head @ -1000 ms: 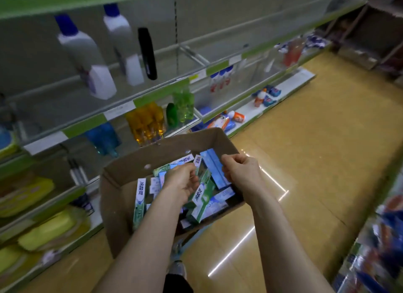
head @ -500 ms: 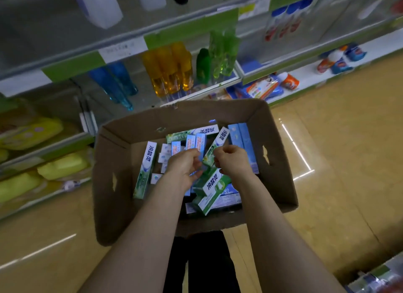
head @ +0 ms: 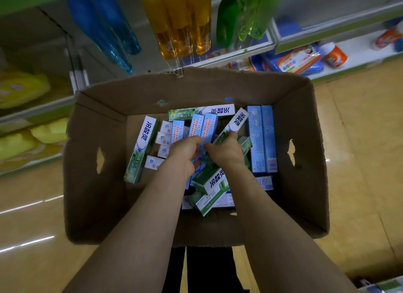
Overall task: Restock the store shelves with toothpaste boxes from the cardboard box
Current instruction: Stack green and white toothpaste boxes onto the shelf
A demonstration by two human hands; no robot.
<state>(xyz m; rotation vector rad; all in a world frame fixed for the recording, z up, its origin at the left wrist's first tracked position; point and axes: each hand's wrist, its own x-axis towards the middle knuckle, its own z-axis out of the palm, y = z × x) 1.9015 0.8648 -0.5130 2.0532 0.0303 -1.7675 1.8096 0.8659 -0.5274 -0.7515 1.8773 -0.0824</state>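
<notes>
An open brown cardboard box (head: 91, 183) sits on the floor below me, holding several green-and-white and light blue toothpaste boxes. My right hand (head: 226, 153) grips a tilted green-and-white toothpaste box (head: 234, 123) near its lower end. My left hand (head: 185, 153) is beside it with curled fingers on upright blue toothpaste boxes (head: 205, 127); what it holds is hidden. Another green toothpaste box (head: 212, 183) lies between my forearms. Two long blue boxes (head: 261, 138) lie along the right wall.
Store shelves (head: 270, 36) stand just beyond the box, carrying blue, orange and green bottles (head: 185, 24). Yellow packs (head: 24, 90) fill the left shelves. Packets and an orange tub (head: 334, 56) lie on the low right shelf. Tan floor (head: 359, 162) spreads to the right.
My view has tilted down and closer over the box. Both hands have sunk deeper among the toothpaste boxes, and my right hand has taken hold of the tilted green-and-white one.
</notes>
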